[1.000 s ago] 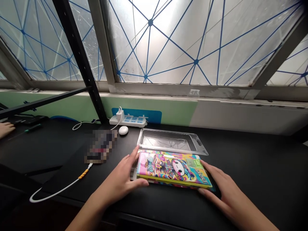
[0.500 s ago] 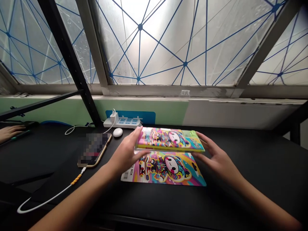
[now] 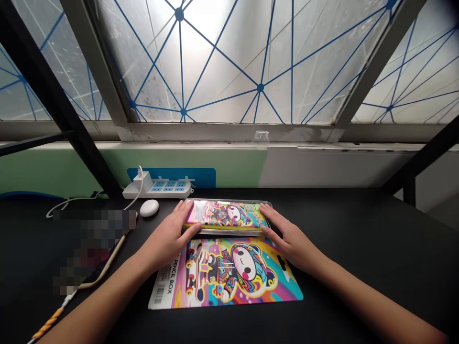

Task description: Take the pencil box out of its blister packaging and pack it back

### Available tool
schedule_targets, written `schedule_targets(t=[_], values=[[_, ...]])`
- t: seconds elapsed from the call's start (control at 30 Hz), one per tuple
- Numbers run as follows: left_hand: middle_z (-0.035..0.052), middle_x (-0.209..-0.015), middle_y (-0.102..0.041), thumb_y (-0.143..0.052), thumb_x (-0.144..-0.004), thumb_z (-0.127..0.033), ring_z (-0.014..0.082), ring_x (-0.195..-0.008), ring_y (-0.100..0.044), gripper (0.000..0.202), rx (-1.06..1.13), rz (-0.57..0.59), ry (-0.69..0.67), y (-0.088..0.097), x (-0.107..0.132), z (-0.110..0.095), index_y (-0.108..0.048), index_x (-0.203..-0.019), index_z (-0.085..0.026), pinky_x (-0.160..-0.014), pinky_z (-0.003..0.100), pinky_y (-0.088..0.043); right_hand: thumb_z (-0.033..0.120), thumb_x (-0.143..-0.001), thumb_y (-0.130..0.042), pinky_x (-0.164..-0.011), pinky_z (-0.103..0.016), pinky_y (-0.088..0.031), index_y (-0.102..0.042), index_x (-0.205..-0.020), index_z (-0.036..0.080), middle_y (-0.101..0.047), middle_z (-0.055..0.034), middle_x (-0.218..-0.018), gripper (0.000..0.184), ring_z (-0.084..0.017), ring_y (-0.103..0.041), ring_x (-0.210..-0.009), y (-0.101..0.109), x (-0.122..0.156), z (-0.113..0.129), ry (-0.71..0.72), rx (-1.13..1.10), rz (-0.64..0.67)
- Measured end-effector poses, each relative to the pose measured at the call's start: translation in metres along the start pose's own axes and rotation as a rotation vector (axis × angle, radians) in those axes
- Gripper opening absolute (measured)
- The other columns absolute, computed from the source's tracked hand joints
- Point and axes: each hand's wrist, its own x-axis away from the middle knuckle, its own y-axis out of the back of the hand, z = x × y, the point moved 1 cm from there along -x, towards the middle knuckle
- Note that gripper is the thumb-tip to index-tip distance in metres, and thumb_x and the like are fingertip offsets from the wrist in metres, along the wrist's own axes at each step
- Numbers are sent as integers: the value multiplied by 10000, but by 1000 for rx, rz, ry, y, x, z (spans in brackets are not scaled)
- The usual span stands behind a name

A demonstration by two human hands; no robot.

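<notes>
A pencil box (image 3: 225,214) sits in a clear plastic tray (image 3: 229,202) between both hands.
The left grip (image 3: 167,236) and right grip (image 3: 290,234) lie open, fingers spread on its ends, not clasping it.

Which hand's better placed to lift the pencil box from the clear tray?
Left, probably: the left hand has fingers on the pencil box, while the right hand only reaches its end, at the clear tray's rim.

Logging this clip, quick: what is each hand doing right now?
Left hand: open, resting on the pencil box.
Right hand: open, resting on its right end.
</notes>
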Motion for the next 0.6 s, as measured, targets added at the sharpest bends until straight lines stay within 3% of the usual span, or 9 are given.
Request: schedule_targets(t=[0.1,0.17,0.23,0.3,0.37,0.43,0.5,0.6], values=[[140,-1662,-297,-323,-1043,-550,282,-1554,-232,688,-62,16,-19,1,-3,3,-389,-1567,-109,-1246,475,-285,537,-1020,-443,-1165,-584,-383,-412,-1541,207,-360,-166,-1642,617,-347,-320,-1514,-1,-2,1,92,120,0],[131,-1657,-312,-302,-1058,-540,290,-1555,-232,649,-124,10,-56,1,-3,3,-413,-1557,-140,-1232,529,-296,456,-1023,-487,-1130,-623,-395,-408,-1519,202,-388,-205,-1621,563,-366,-384,-1482,1,0,8,183,194,-104],[123,-1651,-330,-320,-1066,-522,304,-1558,-229,607,-211,-16,-115,1,0,-1,-414,-1556,-178,-1209,595,-305,335,-1011,-533,-1115,-623,-389,-479,-1430,214,-515,-207,-1524,439,-349,-497,-1398,4,6,20,342,220,-247],[132,-1650,-334,-372,-1062,-502,313,-1557,-237,589,-304,-48,-206,1,5,-12,-400,-1561,-190,-1197,617,-310,229,-978,-567,-1083,-549,-429,-558,-1306,226,-649,-163,-1335,328,-299,-597,-1261,5,16,38,535,185,-303],[153,-1655,-319,-430,-1048,-500,322,-1551,-256,615,-375,-56,-316,-1,9,-26,-378,-1570,-178,-1205,602,-308,197,-951,-597,-1012,-449,-489,-601,-1213,223,-698,-123,-1179,263,-258,-642,-1142,1,28,57,679,128,-220],[170,-1663,-299,-481,-1030,-505,338,-1547,-262,659,-412,-44,-389,-6,13,-39,-347,-1582,-171,-1210,588,-311,231,-948,-612,-986,-414,-510,-619,-1190,210,-704,-125,-1181,243,-255,-649,-1131,-5,36,72,733,111,-57],[178,-1656,-321,-521,-1020,-479,349,-1541,-275,670,-422,-33,-412,-12,14,-48,-334,-1584,-169,-1201,566,-340,325,-966,-606,-1036,-454,-494,-617,-1259,195,-671,-158,-1310,321,-289,-616,-1232,-12,38,81,694,131,108],[190,-1611,-408,-547,-1018,-421,368,-1512,-339,625,-428,-25,-396,-17,12,-54,-368,-1557,-162,-1174,545,-385,523,-984,-548,-1144,-562,-401,-488,-1488,184,-484,-192,-1561,610,-351,-445,-1439,-18,34,81,494,160,334]])
